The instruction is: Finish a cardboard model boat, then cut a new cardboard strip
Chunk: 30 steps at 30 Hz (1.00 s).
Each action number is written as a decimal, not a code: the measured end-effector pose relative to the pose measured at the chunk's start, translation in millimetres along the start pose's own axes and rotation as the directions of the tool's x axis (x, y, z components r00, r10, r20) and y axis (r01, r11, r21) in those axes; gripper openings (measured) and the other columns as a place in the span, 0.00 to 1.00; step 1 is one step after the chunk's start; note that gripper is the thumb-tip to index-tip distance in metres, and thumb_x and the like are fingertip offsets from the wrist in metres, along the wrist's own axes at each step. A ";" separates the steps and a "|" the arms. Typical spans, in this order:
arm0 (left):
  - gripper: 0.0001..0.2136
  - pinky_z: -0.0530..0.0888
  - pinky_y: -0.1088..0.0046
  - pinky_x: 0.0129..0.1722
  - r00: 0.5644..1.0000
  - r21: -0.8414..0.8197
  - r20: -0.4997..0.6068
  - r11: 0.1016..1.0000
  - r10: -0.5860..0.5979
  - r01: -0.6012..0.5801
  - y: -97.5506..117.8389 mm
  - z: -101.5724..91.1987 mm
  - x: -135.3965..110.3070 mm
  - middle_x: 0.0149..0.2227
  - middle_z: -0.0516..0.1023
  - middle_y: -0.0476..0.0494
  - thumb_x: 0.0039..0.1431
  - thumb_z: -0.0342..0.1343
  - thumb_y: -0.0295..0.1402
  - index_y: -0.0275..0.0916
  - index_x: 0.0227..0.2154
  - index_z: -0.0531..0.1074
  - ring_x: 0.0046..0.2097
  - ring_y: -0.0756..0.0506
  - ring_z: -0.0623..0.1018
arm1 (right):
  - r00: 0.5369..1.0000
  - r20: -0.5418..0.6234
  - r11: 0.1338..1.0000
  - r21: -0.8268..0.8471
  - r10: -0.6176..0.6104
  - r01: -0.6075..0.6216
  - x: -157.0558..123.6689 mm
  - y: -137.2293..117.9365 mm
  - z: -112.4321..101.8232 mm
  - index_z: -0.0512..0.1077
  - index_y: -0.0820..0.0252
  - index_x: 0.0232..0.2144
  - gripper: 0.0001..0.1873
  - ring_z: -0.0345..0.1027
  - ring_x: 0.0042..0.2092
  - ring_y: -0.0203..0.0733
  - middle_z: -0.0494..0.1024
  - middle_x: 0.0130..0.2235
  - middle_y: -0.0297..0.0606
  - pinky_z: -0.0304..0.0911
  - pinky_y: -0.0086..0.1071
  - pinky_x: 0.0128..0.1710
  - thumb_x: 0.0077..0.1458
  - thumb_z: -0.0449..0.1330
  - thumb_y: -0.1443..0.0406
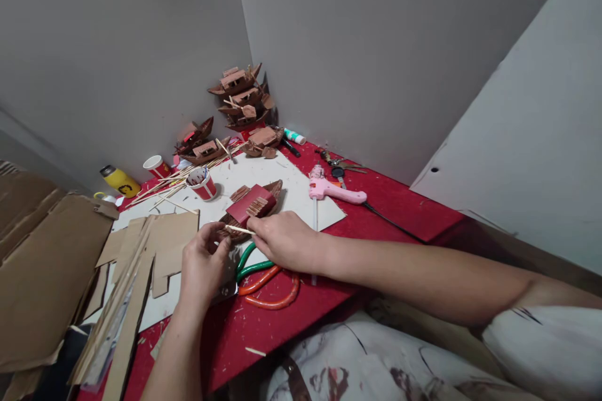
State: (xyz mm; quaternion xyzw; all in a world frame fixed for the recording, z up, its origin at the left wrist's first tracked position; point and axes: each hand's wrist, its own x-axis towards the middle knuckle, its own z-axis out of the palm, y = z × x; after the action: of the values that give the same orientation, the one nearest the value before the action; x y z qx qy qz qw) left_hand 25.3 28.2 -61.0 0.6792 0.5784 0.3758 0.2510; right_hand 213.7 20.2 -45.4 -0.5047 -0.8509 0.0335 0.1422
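Note:
A thin pale wooden stick (239,229) runs between my two hands, just over the near end of a small brown model boat (277,190) with a red roof piece (249,203). My left hand (205,258) pinches the stick's left end. At its other end, the fingers of my right hand (285,239) are closed on it. Under and beside my right hand lie scissors with green (254,268) and orange (275,301) handles; their blades are partly hidden by my left hand.
A pink glue gun (336,190) lies to the right. Paper cups (205,188), a yellow bottle (120,182) and loose sticks are at the left. Several finished-looking boats (242,97) are stacked in the corner. Cardboard strips (126,301) cover the table's left side.

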 end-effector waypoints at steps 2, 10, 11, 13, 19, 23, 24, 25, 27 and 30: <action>0.14 0.71 0.71 0.33 1.000 0.000 0.003 1.000 -0.012 0.012 -2.7 1.1 0.7 0.32 0.79 0.45 0.52 0.57 0.34 0.39 0.43 0.71 0.32 0.46 0.77 | 1.000 0.016 1.000 0.003 0.004 -0.004 0.1 -0.2 0.4 0.67 0.60 0.39 0.10 0.74 0.33 0.47 0.79 0.33 0.41 0.57 0.32 0.28 0.59 0.49 0.65; 0.17 0.72 0.68 0.37 0.999 -0.039 0.050 0.999 -0.005 0.007 -11.6 0.6 4.7 0.36 0.81 0.42 0.53 0.58 0.37 0.40 0.45 0.73 0.36 0.44 0.78 | 1.000 0.029 1.000 0.027 0.004 -0.005 0.3 0.4 1.2 0.68 0.60 0.40 0.10 0.74 0.33 0.47 0.79 0.34 0.42 0.58 0.32 0.29 0.58 0.50 0.65; 0.16 0.73 0.68 0.37 0.999 -0.037 0.053 0.999 0.003 -0.001 -11.4 0.6 5.2 0.37 0.81 0.42 0.53 0.58 0.37 0.39 0.45 0.74 0.36 0.44 0.78 | 1.000 0.026 1.000 0.029 0.006 -0.006 0.5 0.6 1.5 0.68 0.60 0.39 0.09 0.74 0.34 0.47 0.79 0.34 0.42 0.58 0.32 0.28 0.58 0.50 0.65; 0.15 0.73 0.68 0.37 0.998 -0.032 0.053 0.999 0.014 -0.012 -10.6 1.1 6.1 0.36 0.81 0.42 0.53 0.58 0.38 0.39 0.43 0.75 0.35 0.44 0.78 | 1.000 0.022 0.999 0.035 0.007 -0.008 0.8 1.1 2.3 0.68 0.60 0.39 0.09 0.74 0.33 0.47 0.79 0.34 0.42 0.57 0.32 0.28 0.58 0.50 0.65; 0.13 0.73 0.68 0.36 0.999 -0.012 0.037 1.000 0.004 -0.003 -7.8 3.0 6.9 0.35 0.81 0.41 0.53 0.58 0.39 0.38 0.39 0.76 0.35 0.43 0.78 | 1.000 0.005 0.999 0.053 0.001 -0.001 1.6 4.0 4.7 0.69 0.60 0.39 0.10 0.74 0.33 0.48 0.80 0.33 0.42 0.57 0.33 0.27 0.58 0.50 0.65; 0.12 0.72 0.69 0.36 0.999 -0.016 0.041 1.000 0.021 -0.021 -7.0 3.6 7.0 0.35 0.81 0.42 0.53 0.57 0.38 0.38 0.38 0.77 0.35 0.43 0.78 | 1.000 0.008 0.999 0.054 0.002 -0.002 2.0 5.2 4.5 0.69 0.60 0.40 0.11 0.74 0.33 0.47 0.80 0.34 0.42 0.57 0.32 0.28 0.58 0.49 0.65; 0.11 0.72 0.69 0.36 0.999 -0.022 0.042 0.999 0.026 -0.025 -7.0 3.8 7.1 0.35 0.81 0.42 0.53 0.57 0.37 0.39 0.38 0.76 0.35 0.43 0.78 | 1.000 0.010 0.999 0.054 0.002 -0.002 2.1 5.3 4.2 0.69 0.60 0.40 0.11 0.74 0.33 0.47 0.80 0.34 0.42 0.57 0.32 0.28 0.58 0.50 0.65; 0.11 0.72 0.69 0.36 0.999 -0.024 0.043 0.999 0.030 -0.029 -7.0 4.1 7.4 0.35 0.81 0.43 0.53 0.57 0.37 0.39 0.37 0.76 0.35 0.44 0.78 | 1.000 0.012 0.999 0.054 0.003 -0.003 2.2 5.3 3.9 0.69 0.60 0.40 0.11 0.74 0.33 0.47 0.80 0.34 0.42 0.57 0.32 0.28 0.58 0.50 0.65; 0.10 0.72 0.70 0.36 0.998 -0.020 0.045 0.999 0.041 -0.040 -7.1 4.7 7.9 0.35 0.81 0.44 0.54 0.57 0.37 0.39 0.36 0.76 0.36 0.44 0.78 | 1.000 0.020 0.998 0.055 0.006 -0.007 2.5 5.1 3.1 0.69 0.61 0.40 0.11 0.74 0.34 0.47 0.80 0.34 0.43 0.56 0.32 0.28 0.58 0.50 0.65; 0.09 0.71 0.70 0.36 0.997 -0.012 0.045 0.998 0.061 -0.061 -7.1 5.1 8.7 0.34 0.81 0.44 0.54 0.56 0.37 0.39 0.35 0.76 0.36 0.43 0.78 | 0.999 0.037 0.998 0.061 0.009 -0.012 2.9 5.1 2.3 0.69 0.61 0.41 0.11 0.74 0.34 0.47 0.79 0.35 0.44 0.57 0.33 0.29 0.59 0.50 0.65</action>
State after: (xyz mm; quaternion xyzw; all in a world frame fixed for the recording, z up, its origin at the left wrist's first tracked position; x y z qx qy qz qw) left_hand 25.6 38.7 -67.7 0.7036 0.5495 0.3709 0.2560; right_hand 216.1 25.4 -48.0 -0.5039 -0.8492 0.0695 0.1417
